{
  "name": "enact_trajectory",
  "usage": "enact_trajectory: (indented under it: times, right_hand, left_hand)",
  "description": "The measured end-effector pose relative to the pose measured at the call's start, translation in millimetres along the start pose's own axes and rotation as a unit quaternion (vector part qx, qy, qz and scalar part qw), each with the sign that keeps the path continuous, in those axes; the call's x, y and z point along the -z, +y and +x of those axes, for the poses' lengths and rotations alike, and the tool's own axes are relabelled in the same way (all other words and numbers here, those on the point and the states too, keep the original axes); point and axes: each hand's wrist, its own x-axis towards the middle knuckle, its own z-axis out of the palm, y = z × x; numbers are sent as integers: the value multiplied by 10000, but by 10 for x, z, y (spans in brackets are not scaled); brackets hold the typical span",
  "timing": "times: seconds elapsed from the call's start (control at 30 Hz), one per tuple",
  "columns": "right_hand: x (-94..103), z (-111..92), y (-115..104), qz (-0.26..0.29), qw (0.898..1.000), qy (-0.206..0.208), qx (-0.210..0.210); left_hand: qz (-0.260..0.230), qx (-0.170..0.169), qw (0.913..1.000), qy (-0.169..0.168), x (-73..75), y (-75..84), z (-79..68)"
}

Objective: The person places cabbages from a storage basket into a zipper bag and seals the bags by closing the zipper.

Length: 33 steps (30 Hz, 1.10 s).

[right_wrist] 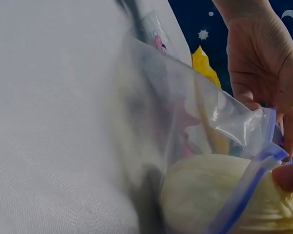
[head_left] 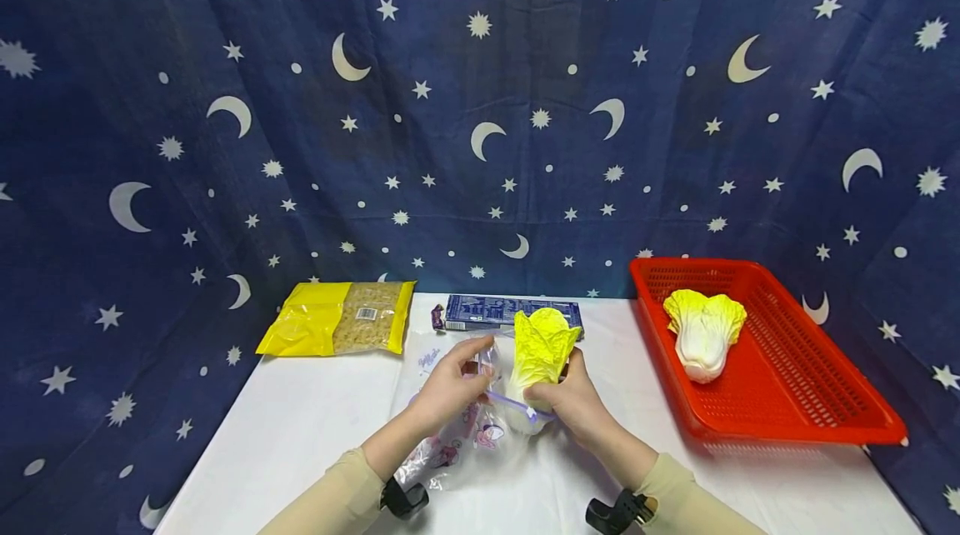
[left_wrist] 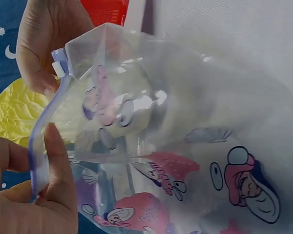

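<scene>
My left hand point(head_left: 447, 385) pinches the purple-edged mouth of a clear zip bag point(left_wrist: 185, 112) printed with pink cartoon figures. My right hand point(head_left: 581, 402) grips a toy napa cabbage point(head_left: 542, 347), thumb across its front close to the zip slider point(left_wrist: 58, 68). The cabbage's white base point(right_wrist: 205, 190) is inside the bag, while its yellow leaves stick out past the opening. In the right wrist view only the right thumb point(right_wrist: 289, 177) shows, at the lower right edge.
A red plastic basket point(head_left: 810, 427) on the right holds another napa cabbage point(head_left: 705, 335). At the back lie a blue box point(head_left: 480, 312) and a small dark wrapped item point(head_left: 437, 317). A yellow food packet point(head_left: 337, 318) lies back left. A starry curtain point(head_left: 450, 143) hangs behind the white table.
</scene>
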Motion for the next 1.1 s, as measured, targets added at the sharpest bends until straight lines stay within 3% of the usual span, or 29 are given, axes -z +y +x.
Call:
enact_trajectory:
  times: [0.33,0.7,0.83,1.0,1.1]
  right_hand:
    - [-19,-4,-9,291,9995,24,-87]
    - [-27,-40,-44,527,9976,-51,-454]
    - [-55,-55,-41,965,9934,-138,-611]
    - [-83,-71,-5,1943,9773,-436,-729]
    - [-90,-92,19,1983,9755,-525,-790]
  left_hand:
    - [3,206,9989,-425,-37,8,-6]
    - [-68,390,9986,-355,-42,40,4]
    - [-201,215,9990,-333,-60,25,16]
    - [-326,36,9992,-212,-67,5,13]
    - [-333,40,9993,-158,-65,-7,11]
